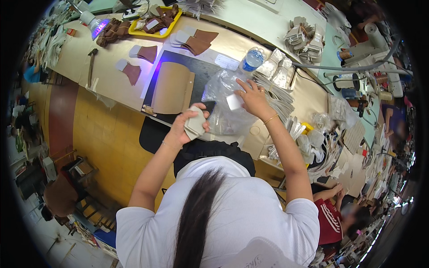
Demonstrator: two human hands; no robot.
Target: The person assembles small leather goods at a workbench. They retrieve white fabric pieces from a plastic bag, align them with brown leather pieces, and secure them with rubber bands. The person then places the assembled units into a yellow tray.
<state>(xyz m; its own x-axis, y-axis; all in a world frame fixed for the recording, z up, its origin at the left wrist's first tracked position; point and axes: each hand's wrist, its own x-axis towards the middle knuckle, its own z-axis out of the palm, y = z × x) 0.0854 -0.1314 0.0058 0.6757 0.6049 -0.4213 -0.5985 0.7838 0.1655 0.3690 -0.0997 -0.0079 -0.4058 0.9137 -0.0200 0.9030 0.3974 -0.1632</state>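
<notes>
My left hand (181,128) is closed around a small stack of pale grey, flat pieces (195,124) with cut corners, held just over the near table edge. My right hand (254,99) reaches over a clear plastic bag (221,87), its fingers spread. A small white square piece (233,102) lies beside its thumb, on the bag; whether the thumb touches it I cannot tell. Left of the bag, a brown board (171,87) rests on a dark mat (196,71). Behind my right fingers stands a clear water bottle (253,60) with a blue label.
Brown fanned pieces (199,41) lie at the back, near a yellow tray (172,24) of brown parts. A hammer (91,67) and a lit lamp (99,27) are at the left. Bundles of grey strips (279,96) crowd the right. A person in red (329,219) sits nearby.
</notes>
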